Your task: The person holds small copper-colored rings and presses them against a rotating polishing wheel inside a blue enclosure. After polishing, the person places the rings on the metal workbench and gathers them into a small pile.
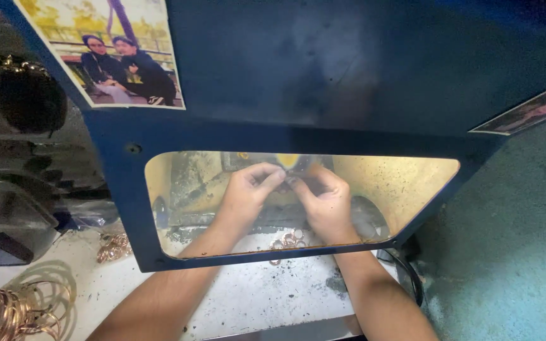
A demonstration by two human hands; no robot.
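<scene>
Blue-painted metal is filling most of the view: a hood (323,76) with a clear window (412,183) cut into its lower part, lit yellow from inside. Both hands are working behind that window. The left hand (248,189) and the right hand (327,202) are meeting at the middle, their fingers (272,175) pinching together around a small piece (290,180) that is too tiny and blurred to name; it may be a ring. The piece is sitting between the two sets of fingertips, just below a dark, yellow-topped part (287,160) of the machine inside the hood. Both sets of fingers are looking clenched on it rather than released.

A small heap of coppery rings (287,240) is lying on the white surface (254,297) just below the right hand, partly behind the window's lower edge. Another cluster of coppery pieces (114,246) is resting to the left, outside the hood, and a pile of larger gold-coloured bangles (7,312) is sitting at the lower left corner. A photograph (112,50) of two seated people is sticking to the hood's upper left. Dark machinery (14,139) is standing to the left, and a teal wall (519,252) is showing on the right.
</scene>
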